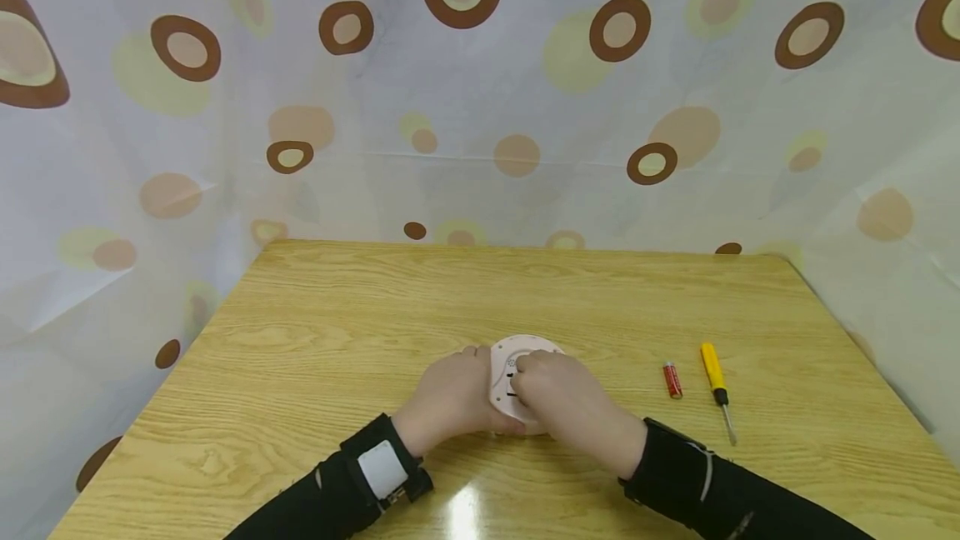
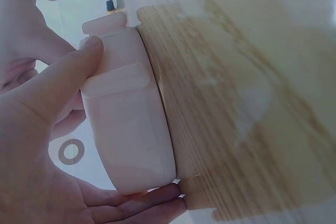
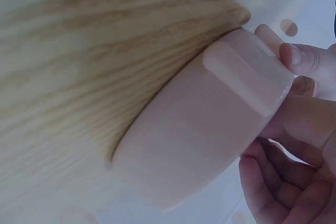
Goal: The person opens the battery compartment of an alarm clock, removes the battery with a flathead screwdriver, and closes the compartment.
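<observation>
A round, pale pink plastic device [image 1: 504,350] lies on the table with its back facing up, showing screw holes, a cluster of small holes and dark slots. My left hand [image 1: 457,390] grips its left side, thumb along the near side wall and fingers around the far side. In the left wrist view the device's side wall [image 2: 131,135] has a raised band and a small foot. Over the back of the device is my right hand [image 1: 566,398], index finger pointing down and other fingers curled. Its fingertips are hidden, so I cannot tell whether they pinch something.
To the right lies a red battery [image 1: 672,380]. Beside it rests a screwdriver [image 1: 715,373] with a yellow handle, its metal tip toward the near edge. Behind the wooden table [image 1: 360,298] hangs a patterned cloth [image 1: 517,90], which also runs along both sides.
</observation>
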`<state>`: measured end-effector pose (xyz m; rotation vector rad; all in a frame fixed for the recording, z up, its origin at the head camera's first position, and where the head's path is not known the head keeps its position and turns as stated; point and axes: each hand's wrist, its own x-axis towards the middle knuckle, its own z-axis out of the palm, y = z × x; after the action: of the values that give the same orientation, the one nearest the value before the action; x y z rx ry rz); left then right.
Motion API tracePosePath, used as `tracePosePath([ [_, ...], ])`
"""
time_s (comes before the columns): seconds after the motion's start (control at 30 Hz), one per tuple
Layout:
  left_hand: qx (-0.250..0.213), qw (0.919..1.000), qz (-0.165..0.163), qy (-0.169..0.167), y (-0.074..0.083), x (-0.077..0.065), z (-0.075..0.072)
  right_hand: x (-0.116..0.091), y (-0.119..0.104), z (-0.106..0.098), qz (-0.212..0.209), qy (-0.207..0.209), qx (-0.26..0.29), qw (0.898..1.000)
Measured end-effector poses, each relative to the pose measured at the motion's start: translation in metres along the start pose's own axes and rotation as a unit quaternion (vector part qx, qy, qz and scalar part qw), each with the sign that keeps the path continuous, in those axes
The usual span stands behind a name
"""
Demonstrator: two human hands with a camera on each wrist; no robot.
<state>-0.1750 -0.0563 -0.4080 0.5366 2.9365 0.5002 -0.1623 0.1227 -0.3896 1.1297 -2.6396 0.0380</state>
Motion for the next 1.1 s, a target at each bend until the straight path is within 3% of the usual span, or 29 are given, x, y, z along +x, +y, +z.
tracePosePath([
  [0.23, 0.005, 1.0, -0.002, 0.0, 0.0006, -0.0003, 0.0003, -0.0045, 0.0035, 0.0043, 0.001, 0.04, -0.002, 0.999],
  [0.6, 0.01, 0.9999, -0.008, 0.001, 0.0013, -0.0008, -0.0002, -0.0068, 0.0077, -0.0005, 0.019, -0.011, 0.024, 0.999],
  [0.87, 0.008, 0.9999, -0.007, 0.004, 0.0018, -0.001, -0.0007, -0.0093, 0.0048, 0.0029, -0.009, 0.058, 0.006, 0.998],
  [1.1, 0.003, 1.0, -0.008, 0.004, 0.0023, -0.0009, -0.0015, -0.0097, 0.004, 0.0034, -0.013, 0.061, -0.007, 0.998],
])
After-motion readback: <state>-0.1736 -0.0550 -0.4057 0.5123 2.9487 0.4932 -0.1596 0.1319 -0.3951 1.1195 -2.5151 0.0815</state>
